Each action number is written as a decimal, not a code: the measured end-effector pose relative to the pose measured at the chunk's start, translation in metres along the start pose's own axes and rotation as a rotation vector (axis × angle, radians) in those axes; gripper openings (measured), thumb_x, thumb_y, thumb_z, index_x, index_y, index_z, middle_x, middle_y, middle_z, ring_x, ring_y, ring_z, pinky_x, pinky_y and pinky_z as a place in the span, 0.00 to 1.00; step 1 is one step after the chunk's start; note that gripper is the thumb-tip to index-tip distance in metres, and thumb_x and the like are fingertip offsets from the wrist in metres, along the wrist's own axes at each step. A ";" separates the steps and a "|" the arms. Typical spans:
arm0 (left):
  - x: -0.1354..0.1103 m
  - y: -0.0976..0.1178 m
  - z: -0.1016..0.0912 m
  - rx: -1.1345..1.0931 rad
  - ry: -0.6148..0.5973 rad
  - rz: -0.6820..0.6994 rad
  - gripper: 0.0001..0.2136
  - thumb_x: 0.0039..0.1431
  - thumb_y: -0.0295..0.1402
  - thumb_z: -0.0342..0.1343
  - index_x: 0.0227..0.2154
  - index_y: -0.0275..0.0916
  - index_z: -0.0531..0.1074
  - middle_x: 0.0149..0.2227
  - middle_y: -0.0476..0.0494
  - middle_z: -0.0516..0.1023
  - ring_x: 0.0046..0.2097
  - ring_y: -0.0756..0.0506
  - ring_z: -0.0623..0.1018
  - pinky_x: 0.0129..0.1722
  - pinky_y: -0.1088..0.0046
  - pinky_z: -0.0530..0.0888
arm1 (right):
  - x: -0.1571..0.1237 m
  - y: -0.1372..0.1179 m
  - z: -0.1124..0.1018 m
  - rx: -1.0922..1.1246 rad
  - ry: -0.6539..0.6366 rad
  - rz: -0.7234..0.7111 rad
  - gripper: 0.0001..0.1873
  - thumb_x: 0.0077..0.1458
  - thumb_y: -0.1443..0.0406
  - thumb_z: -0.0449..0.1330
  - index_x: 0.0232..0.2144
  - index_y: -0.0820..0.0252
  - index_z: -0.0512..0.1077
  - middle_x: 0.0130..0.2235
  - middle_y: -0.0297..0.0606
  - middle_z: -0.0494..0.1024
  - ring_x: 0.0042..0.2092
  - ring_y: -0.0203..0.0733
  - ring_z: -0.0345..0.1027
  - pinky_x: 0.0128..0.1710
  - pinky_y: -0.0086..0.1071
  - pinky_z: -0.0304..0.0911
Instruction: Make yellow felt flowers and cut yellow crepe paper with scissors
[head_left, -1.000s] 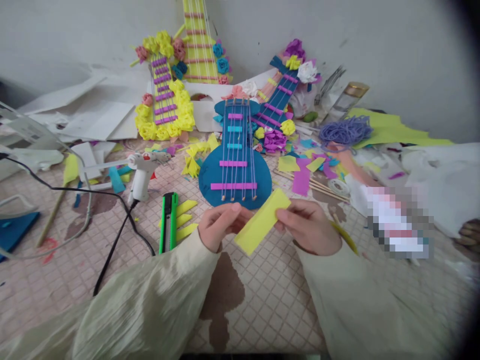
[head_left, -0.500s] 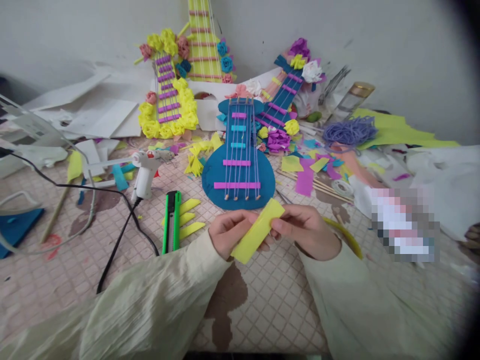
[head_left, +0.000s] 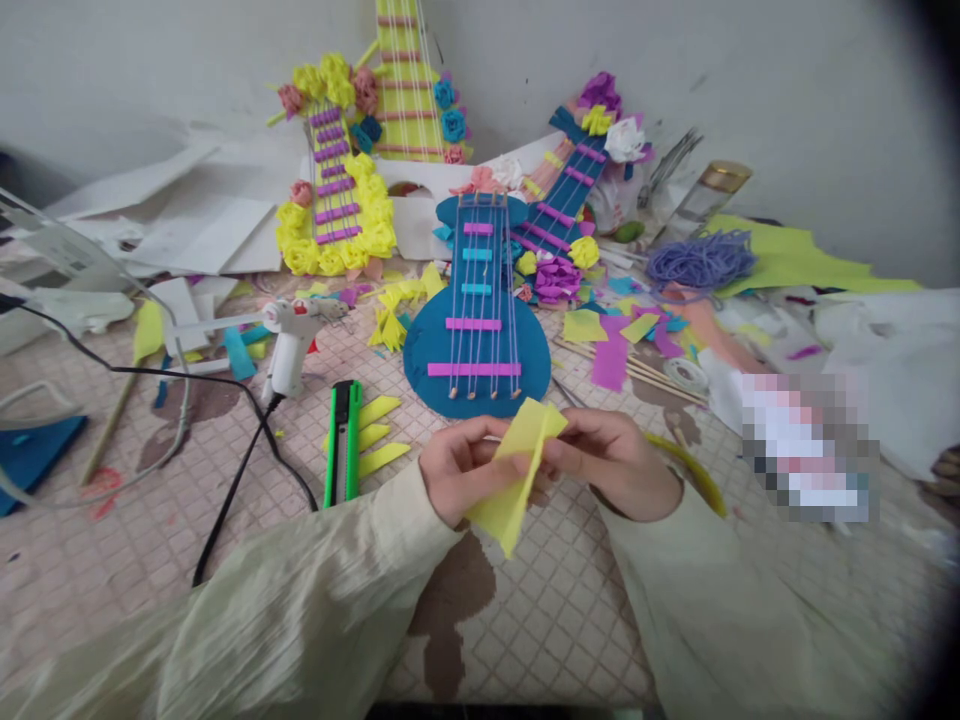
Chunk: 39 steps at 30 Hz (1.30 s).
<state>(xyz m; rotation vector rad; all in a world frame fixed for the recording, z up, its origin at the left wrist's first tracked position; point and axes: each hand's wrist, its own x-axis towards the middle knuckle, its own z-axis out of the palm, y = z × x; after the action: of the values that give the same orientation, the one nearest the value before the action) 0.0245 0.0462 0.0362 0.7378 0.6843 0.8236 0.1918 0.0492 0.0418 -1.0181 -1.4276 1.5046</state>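
Folded now where it was flat a moment ago, the yellow foam strip (head_left: 517, 472) creases lengthwise between your hands, just in front of the blue foam guitar (head_left: 476, 345). Off to your left stands the white glue gun (head_left: 289, 345), then the green utility knife (head_left: 343, 442) beside three yellow slivers (head_left: 379, 435). Your left hand (head_left: 457, 470) pinches the strip's side, and your right hand (head_left: 615, 460) grips its upper end. A heap of purple cord (head_left: 701, 262) lies far right.
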 end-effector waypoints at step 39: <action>0.007 -0.011 -0.005 0.430 0.200 0.111 0.13 0.44 0.41 0.55 0.19 0.33 0.69 0.17 0.51 0.66 0.20 0.54 0.65 0.18 0.79 0.61 | -0.006 0.002 0.027 -0.922 0.443 -0.529 0.03 0.47 0.71 0.57 0.26 0.61 0.71 0.19 0.30 0.63 0.20 0.31 0.57 0.22 0.28 0.58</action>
<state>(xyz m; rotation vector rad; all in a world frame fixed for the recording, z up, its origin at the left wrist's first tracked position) 0.0282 0.0482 0.0231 1.0966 1.0249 0.8687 0.1680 0.0343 0.0406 -1.2411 -1.8717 0.1701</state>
